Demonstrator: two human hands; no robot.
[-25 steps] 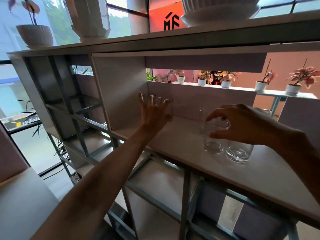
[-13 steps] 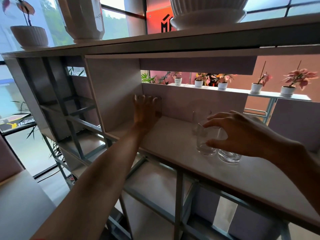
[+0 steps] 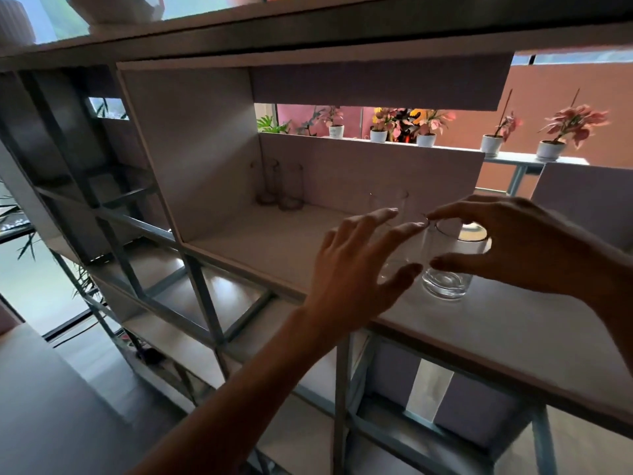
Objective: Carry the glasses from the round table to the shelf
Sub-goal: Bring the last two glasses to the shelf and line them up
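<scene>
**Glasses being set down on the shelf**

Well to the left of the thick-based glass (image 3: 445,279), in the back corner of the shelf (image 3: 274,255), two tall glasses (image 3: 291,190) already stand close together. Just left of it, the left hand (image 3: 356,269) hovers with its grip wide, fingers spread and holding nothing. In front of that hand is a faint clear glass (image 3: 388,207) whose outline is hard to trace.

The thick-based glass seems to rest on the board. The right hand (image 3: 520,245) has its grip closed round it, thumb low and forefinger at the rim. Just behind it a bright rim (image 3: 476,233) suggests another glass, mostly hidden.

The step looks like placement. The next move calls for letting go cleanly without knocking the crowded neighbours. Far behind, potted plants (image 3: 424,132) line a ledge.
</scene>
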